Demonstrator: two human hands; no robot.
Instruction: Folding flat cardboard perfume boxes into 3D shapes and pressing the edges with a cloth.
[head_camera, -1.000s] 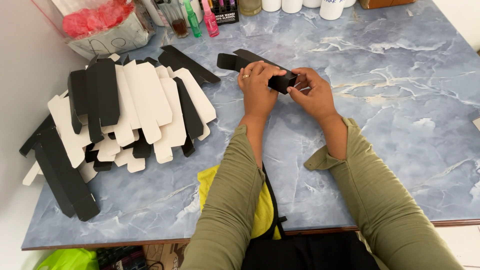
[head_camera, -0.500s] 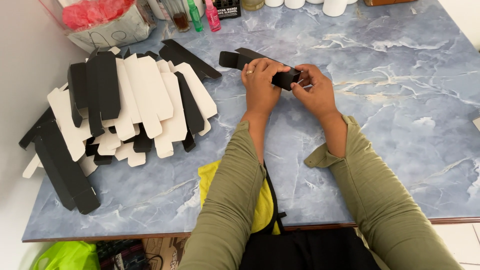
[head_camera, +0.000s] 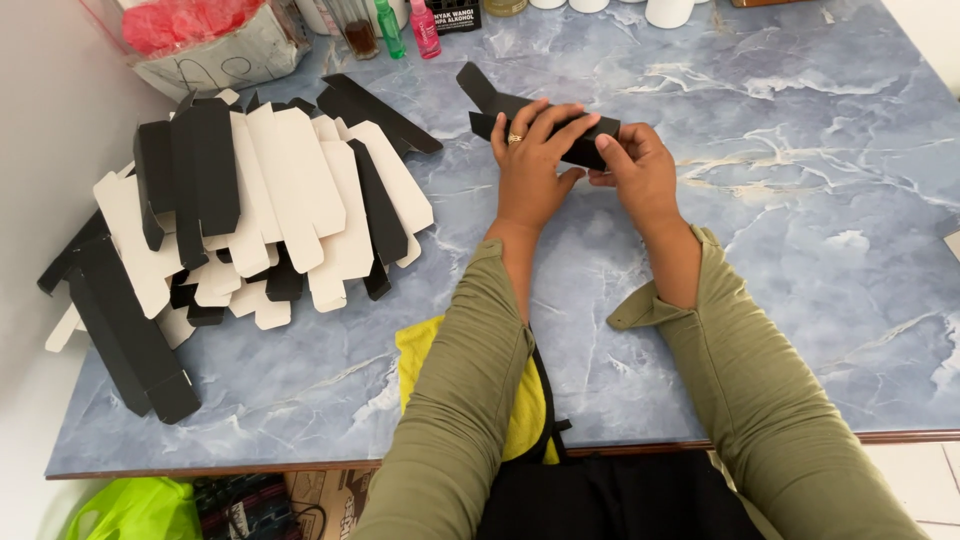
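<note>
We have both arms stretched forward in olive-green sleeves, forearms converging so the hands meet side by side. Our left hand (head_camera: 530, 165) lies palm down, fingers spread and extended forward — a ring shows on one finger. Our right hand (head_camera: 635, 170) sits just beside it, fingers curled inward toward the left, thumb tucked under. The right cuff hangs unbuttoned at the wrist — the left sleeve stays snug.
</note>
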